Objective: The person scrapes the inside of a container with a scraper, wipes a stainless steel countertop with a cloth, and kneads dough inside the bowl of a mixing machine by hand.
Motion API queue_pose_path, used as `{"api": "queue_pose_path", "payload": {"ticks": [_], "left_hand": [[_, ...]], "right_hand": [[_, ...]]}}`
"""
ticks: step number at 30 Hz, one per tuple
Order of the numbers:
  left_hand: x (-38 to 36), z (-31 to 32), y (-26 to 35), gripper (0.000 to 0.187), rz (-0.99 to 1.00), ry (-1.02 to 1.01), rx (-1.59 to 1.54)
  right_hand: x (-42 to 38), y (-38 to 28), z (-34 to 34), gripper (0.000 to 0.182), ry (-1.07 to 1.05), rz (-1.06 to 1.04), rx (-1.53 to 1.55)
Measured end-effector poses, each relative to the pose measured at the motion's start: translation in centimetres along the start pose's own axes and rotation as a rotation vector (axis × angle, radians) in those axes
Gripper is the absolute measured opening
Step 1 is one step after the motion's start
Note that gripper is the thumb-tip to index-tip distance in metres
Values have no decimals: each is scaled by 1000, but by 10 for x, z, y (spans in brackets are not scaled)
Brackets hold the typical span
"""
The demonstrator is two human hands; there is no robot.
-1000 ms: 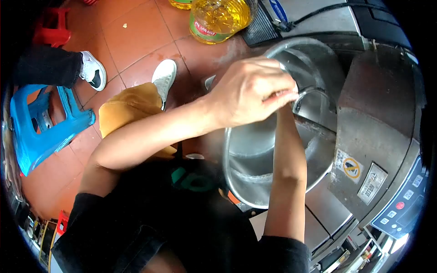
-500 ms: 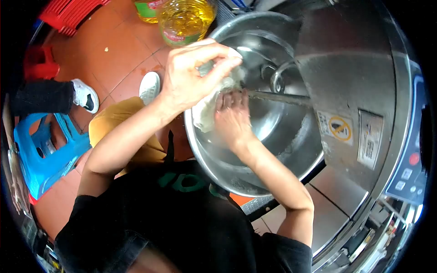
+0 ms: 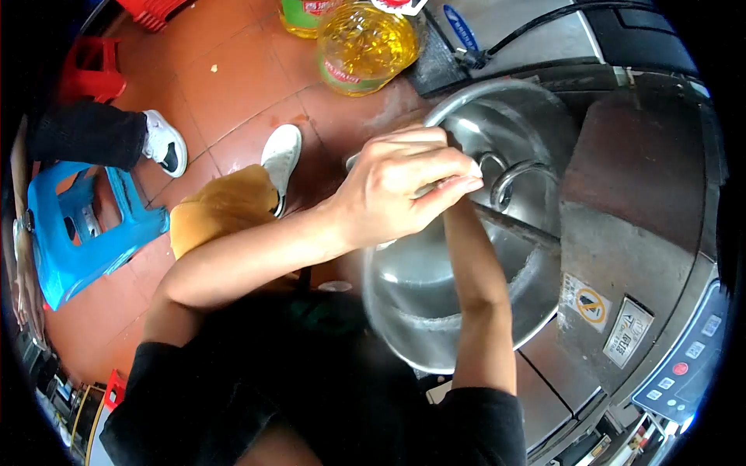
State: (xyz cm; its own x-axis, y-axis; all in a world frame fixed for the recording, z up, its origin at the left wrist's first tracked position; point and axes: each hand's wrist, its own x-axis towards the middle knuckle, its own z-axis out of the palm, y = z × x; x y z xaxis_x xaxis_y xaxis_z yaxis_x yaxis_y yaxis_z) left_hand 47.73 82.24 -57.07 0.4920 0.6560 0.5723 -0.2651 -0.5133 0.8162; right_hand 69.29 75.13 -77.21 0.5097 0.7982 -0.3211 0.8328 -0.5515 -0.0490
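My left hand (image 3: 396, 186) is over the left rim of a steel mixing bowl (image 3: 416, 342), thumb and fingers pressed together. Whatever lies between them is hidden. Behind it reaches my right forearm (image 3: 475, 272); the right hand itself is out of sight behind the left. Only a small pale edge (image 3: 386, 244) shows under my left hand. Inside the bowl, a curved metal dough hook (image 3: 513, 182) and a straight metal bar (image 3: 517, 225) stand close to the right of my hands. A whitish residue line runs along the bowl's inner wall.
The mixer's steel housing (image 3: 622, 225) and control panel (image 3: 684, 361) are on the right. Oil jugs (image 3: 365, 50) stand on the tiled floor (image 3: 225, 101) beyond the bowl. At left are a blue stool (image 3: 93, 256), a red stool (image 3: 93, 70) and another person's shoe (image 3: 165, 144).
The view has shifted, so the bowl appears lower and farther right. My left hand has moved across my right hand, covering it. The pale, soft-looking mass under my hands is now mostly hidden.
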Motion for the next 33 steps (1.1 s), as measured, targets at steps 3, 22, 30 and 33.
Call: {"api": "queue_pose_path", "payload": {"ticks": [3, 22, 30, 33], "left_hand": [[3, -1, -2, 9, -23, -28, -2], [-1, 0, 1, 7, -93, -51, -2], [2, -2, 1, 10, -20, -22, 21], [2, 0, -3, 10, -7, -16, -2]], "right_hand": [[-19, -28, -11, 43, 29, -92, 60], [-90, -8, -110, 28, 120, -272, 125], [-27, -7, -29, 30, 25, -124, -34], [-59, -22, -35, 31, 33, -236, 9]]}}
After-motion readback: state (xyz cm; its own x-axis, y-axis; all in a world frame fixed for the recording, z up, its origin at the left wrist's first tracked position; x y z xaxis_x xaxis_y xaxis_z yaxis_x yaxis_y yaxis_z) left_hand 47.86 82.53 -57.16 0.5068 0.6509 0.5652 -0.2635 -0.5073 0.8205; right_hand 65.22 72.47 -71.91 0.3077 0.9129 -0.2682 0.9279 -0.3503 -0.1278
